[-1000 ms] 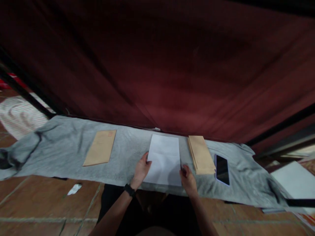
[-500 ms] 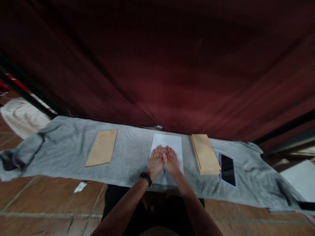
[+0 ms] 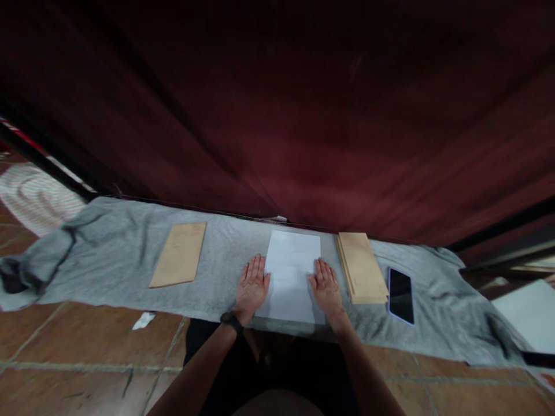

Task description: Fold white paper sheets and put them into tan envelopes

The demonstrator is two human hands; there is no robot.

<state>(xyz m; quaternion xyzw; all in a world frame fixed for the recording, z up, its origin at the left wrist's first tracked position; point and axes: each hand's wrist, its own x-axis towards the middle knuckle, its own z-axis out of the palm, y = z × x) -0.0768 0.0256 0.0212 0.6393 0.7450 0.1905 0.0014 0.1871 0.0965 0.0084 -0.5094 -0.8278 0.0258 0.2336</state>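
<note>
A white sheet of paper lies flat in front of me on a grey cloth. At its left edge rests my left hand, palm down and fingers stretched, its thumb reaching the paper. My right hand lies the same way along the right edge, thumb on the paper. Neither hand holds anything. To the right is a stack of brown envelopes. A single brown envelope lies apart on the left.
The grey cloth covers a long narrow surface. A phone lies right of the envelope stack. Behind rises a dark red curtain-like sheet. A white scrap is on the tiled floor.
My hands, side by side on the middle of the paper before, have moved apart to its left and right edges. The envelopes and phone have stayed in place.
</note>
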